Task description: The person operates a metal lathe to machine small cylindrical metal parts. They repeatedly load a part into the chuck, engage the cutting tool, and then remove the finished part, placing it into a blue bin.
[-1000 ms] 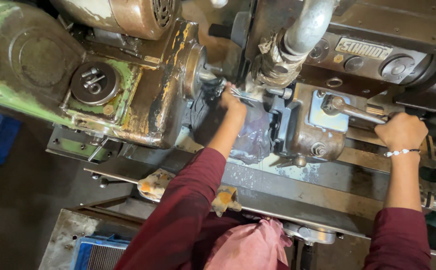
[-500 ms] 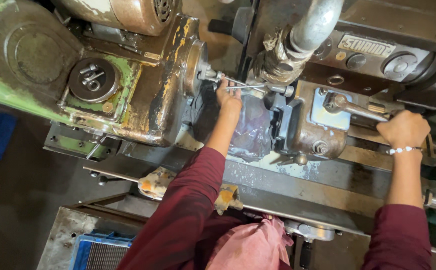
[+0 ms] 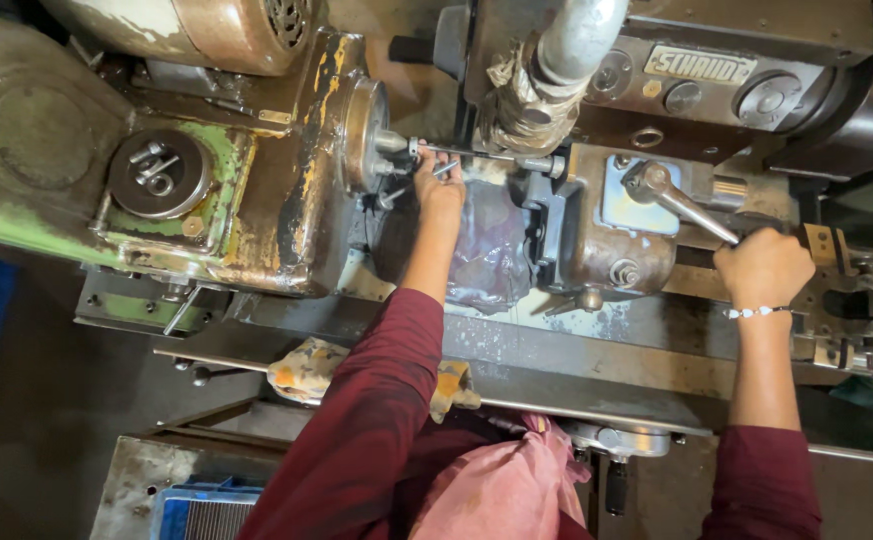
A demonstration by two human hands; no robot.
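Left hand (image 3: 440, 190) has its fingers pinched around a thin metal rod (image 3: 477, 153) sitting between the worn green headstock (image 3: 287, 170) and the tailstock (image 3: 607, 230), while the right hand (image 3: 763, 266) is clenched on the steel lever handle (image 3: 685, 203) at the machine's right end.

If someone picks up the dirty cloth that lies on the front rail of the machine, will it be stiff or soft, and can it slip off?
The cloth is probably soft and floppy: it lies crumpled and sags over the rail. It looks light for its size. Its dark stains suggest oil, so it may feel greasy. It is unlikely to roll, but a push could slide it off the edge.
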